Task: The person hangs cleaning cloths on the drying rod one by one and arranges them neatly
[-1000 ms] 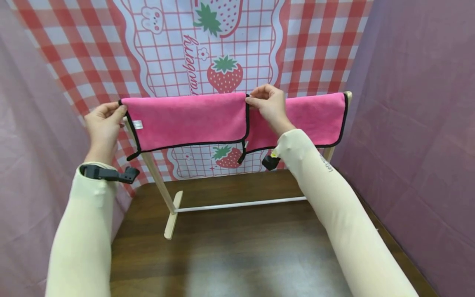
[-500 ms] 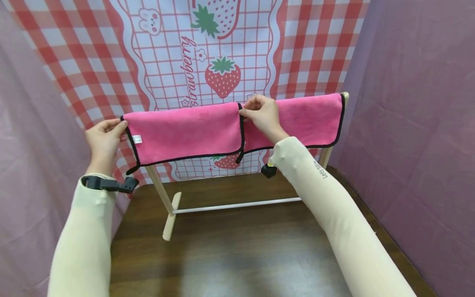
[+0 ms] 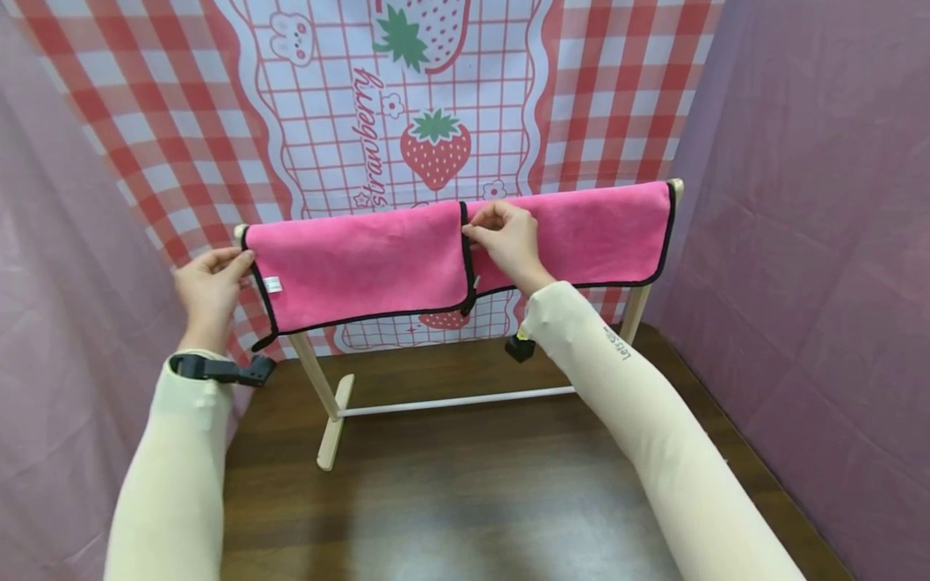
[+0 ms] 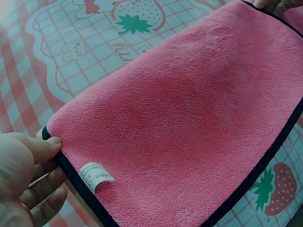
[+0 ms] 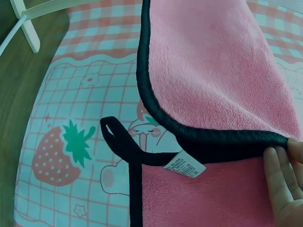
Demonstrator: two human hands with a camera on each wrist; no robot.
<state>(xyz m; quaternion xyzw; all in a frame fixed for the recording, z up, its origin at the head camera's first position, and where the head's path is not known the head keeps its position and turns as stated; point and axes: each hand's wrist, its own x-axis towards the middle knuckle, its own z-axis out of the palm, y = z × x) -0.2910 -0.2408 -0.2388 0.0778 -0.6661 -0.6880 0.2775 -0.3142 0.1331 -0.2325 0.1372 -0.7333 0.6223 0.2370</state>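
Observation:
A pink towel [image 3: 356, 266] with black edging hangs folded over the top of a wooden rack [image 3: 312, 375], on its left half. My left hand [image 3: 208, 292] pinches its left black edge between thumb and fingers, just above a small white tag [image 4: 96, 176]. At the opposite edge, my right hand [image 3: 508, 244] pinches the black border a little under the fold. A second pink towel [image 3: 599, 238] is draped over the right half, partly behind my right hand. In the right wrist view, a black hanging loop [image 5: 116, 135] sticks out beside a white label [image 5: 185, 164].
The rack stands on a brown wooden table [image 3: 436, 500], with a white lower rod [image 3: 450, 401] between its feet. Behind it hangs a strawberry-print checked cloth [image 3: 610, 89]. Pinkish-purple curtains [image 3: 814, 242] close off both sides.
Both hands have come down with the left towel, whose fold now lies lower. The rack's left post top now shows beside it. My right hand has shifted slightly left; the right towel stays draped.

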